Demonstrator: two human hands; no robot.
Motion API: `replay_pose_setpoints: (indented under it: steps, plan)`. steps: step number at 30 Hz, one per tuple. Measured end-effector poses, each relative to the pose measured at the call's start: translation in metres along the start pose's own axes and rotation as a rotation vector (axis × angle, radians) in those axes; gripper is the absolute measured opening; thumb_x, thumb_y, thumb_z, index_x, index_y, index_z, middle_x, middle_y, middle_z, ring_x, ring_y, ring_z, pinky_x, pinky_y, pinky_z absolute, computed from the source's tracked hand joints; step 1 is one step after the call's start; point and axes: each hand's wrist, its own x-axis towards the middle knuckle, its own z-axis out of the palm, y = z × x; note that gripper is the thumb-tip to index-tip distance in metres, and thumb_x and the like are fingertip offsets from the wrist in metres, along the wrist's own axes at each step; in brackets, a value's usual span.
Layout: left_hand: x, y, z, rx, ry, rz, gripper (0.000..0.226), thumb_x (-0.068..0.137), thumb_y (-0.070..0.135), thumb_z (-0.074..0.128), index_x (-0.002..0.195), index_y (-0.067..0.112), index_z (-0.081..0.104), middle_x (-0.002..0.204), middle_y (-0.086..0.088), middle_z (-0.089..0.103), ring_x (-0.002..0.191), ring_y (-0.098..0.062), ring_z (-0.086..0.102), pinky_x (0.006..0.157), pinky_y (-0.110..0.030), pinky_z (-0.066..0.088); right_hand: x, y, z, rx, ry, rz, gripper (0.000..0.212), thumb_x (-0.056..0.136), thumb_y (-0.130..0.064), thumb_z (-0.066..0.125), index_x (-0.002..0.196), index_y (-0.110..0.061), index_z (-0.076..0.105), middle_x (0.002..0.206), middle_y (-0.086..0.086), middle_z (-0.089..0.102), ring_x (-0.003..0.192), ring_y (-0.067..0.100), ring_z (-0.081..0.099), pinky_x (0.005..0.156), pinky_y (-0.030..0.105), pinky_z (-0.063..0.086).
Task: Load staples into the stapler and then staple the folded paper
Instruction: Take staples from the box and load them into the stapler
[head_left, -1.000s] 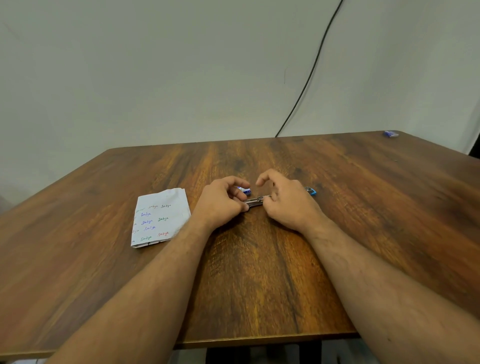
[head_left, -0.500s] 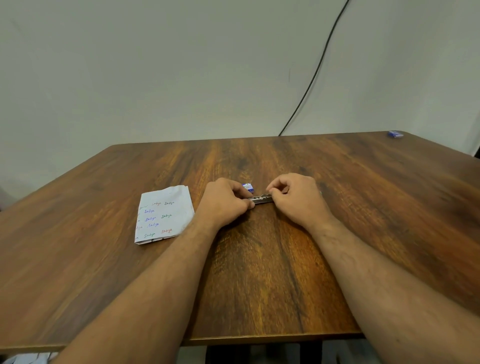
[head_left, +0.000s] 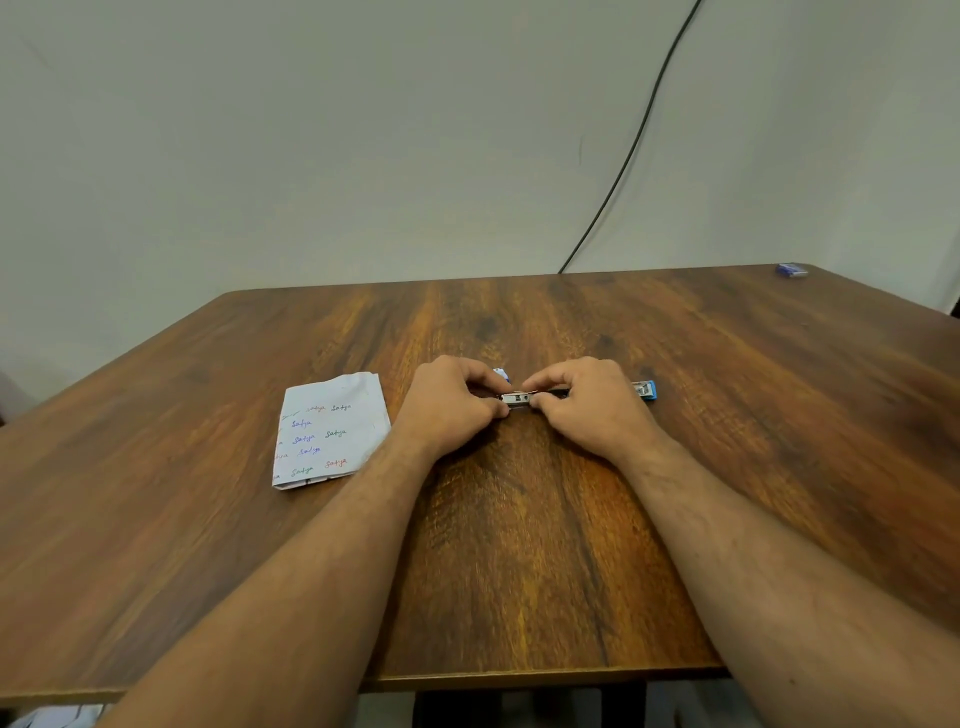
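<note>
The wooden table (head_left: 519, 545) carries the folded paper (head_left: 332, 428), lying just left of the left hand (head_left: 447, 402). That hand and the right hand (head_left: 592, 405) both pinch the stapler (head_left: 517, 399) between them, its blue end (head_left: 645, 389) beyond the right hand. Behind the left fingers sits perhaps a small staple box (head_left: 501, 374).

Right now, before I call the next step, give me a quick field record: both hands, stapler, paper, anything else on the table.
left hand: grips the stapler's left end, fingers curled
right hand: pinches the stapler from the right
stapler: on the table between the hands, metal part showing, blue end sticking out right of the right hand
folded paper: flat, left of the left hand, untouched, not yet stapled
small blue-and-white item: just behind the left hand, too hidden to name
small blue box: far right corner
</note>
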Motion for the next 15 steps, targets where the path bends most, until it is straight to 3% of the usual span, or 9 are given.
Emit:
replay_pose_setpoints:
  steps: [2, 7, 15]
  plan:
    - [0.0001, 0.0000, -0.0006, -0.006, -0.011, 0.007, 0.022, 0.076, 0.014, 0.083, 0.089, 0.031, 0.081, 0.085, 0.023, 0.066, 0.076, 0.024, 0.057, 0.064, 0.003, 0.038, 0.0006, 0.0009, -0.0004, 0.015, -0.019, 0.022, 0.021, 0.087, -0.022, 0.069, 0.096, -0.035, 0.082, 0.083, -0.023, 0.072, 0.088, 0.002, 0.063, 0.086, 0.023, 0.046]
    - [0.0011, 0.0000, -0.0018, -0.003, -0.034, 0.013, 0.026, 0.076, 0.015, 0.084, 0.083, 0.039, 0.076, 0.096, 0.016, 0.068, 0.084, 0.008, 0.057, 0.070, -0.009, 0.036, 0.0026, 0.0008, -0.0008, 0.024, -0.005, 0.025, 0.016, 0.087, -0.027, 0.070, 0.093, -0.036, 0.082, 0.089, -0.019, 0.077, 0.091, 0.004, 0.066, 0.090, 0.028, 0.050]
    - [0.0016, -0.0039, -0.0007, -0.038, -0.048, 0.045, 0.034, 0.075, 0.013, 0.083, 0.073, 0.045, 0.071, 0.095, 0.017, 0.068, 0.085, 0.010, 0.057, 0.074, -0.012, 0.039, 0.0008, -0.0022, -0.0024, 0.039, -0.001, 0.019, 0.015, 0.088, -0.029, 0.069, 0.092, -0.036, 0.082, 0.076, -0.029, 0.068, 0.085, -0.003, 0.064, 0.094, 0.031, 0.051]
